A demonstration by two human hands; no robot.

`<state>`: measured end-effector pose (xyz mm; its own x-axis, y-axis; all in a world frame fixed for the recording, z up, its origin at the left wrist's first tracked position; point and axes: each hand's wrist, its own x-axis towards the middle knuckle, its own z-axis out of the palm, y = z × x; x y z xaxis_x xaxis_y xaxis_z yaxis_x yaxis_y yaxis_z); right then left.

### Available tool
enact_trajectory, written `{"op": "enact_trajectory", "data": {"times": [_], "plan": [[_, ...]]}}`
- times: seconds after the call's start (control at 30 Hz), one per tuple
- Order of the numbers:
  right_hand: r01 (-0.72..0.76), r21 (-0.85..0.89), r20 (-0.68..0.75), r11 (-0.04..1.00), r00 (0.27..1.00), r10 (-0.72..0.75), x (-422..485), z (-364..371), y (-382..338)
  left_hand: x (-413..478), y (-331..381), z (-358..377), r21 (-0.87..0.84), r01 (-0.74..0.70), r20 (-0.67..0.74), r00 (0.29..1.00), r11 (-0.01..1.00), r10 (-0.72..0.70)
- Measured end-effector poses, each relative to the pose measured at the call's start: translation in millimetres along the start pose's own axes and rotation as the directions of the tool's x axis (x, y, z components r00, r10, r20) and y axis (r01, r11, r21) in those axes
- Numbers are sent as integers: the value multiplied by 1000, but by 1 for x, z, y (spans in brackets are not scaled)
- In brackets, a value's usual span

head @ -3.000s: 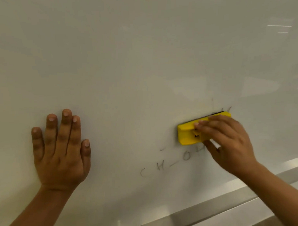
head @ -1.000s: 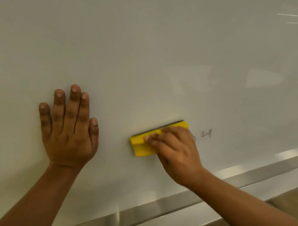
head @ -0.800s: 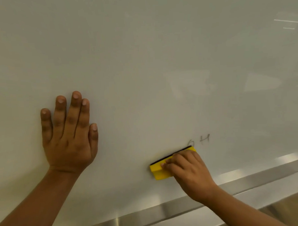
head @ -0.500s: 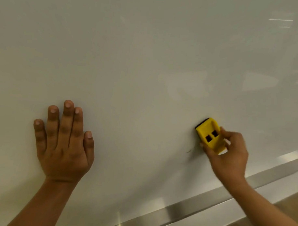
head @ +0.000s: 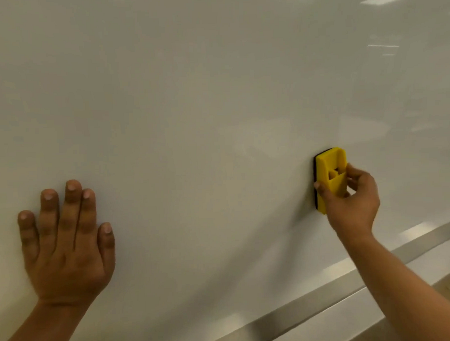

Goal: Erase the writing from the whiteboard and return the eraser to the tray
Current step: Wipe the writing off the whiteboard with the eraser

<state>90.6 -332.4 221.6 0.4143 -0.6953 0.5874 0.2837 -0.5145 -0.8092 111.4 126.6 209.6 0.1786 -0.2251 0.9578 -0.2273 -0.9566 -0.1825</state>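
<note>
A glossy whiteboard (head: 191, 107) fills the view, reflecting ceiling lights. The left hand (head: 65, 242) lies flat, fingers spread. The right hand (head: 352, 199) grips a yellow eraser (head: 330, 177) upright against the board's lower right, above the metal tray (head: 313, 307).

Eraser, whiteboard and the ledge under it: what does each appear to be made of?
Eraser: yellow body looks like matte moulded plastic, with cut-out openings; the dark strip against the board is probably felt. Whiteboard: glossy, smooth white surface that reflects ceiling lights; coated steel or glass, cannot tell which. Tray: looks like brushed metal, likely aluminium, given its silver sheen and soft highlights.
</note>
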Motion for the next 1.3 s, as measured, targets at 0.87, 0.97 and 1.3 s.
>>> {"op": "enact_trajectory", "data": {"times": [0.87, 0.97, 1.3], "plan": [[447, 99, 21, 889, 893, -451, -7, 48, -120, 2, 6, -1, 147, -22, -56, 998, 989, 30], [819, 39, 343, 573, 527, -778, -82, 50, -90, 8, 8, -7, 168, -42, -49, 998, 985, 51], [414, 15, 20, 910, 910, -414, 50, 32, -142, 82, -62, -50, 136, -63, -197, 976, 989, 89]]}}
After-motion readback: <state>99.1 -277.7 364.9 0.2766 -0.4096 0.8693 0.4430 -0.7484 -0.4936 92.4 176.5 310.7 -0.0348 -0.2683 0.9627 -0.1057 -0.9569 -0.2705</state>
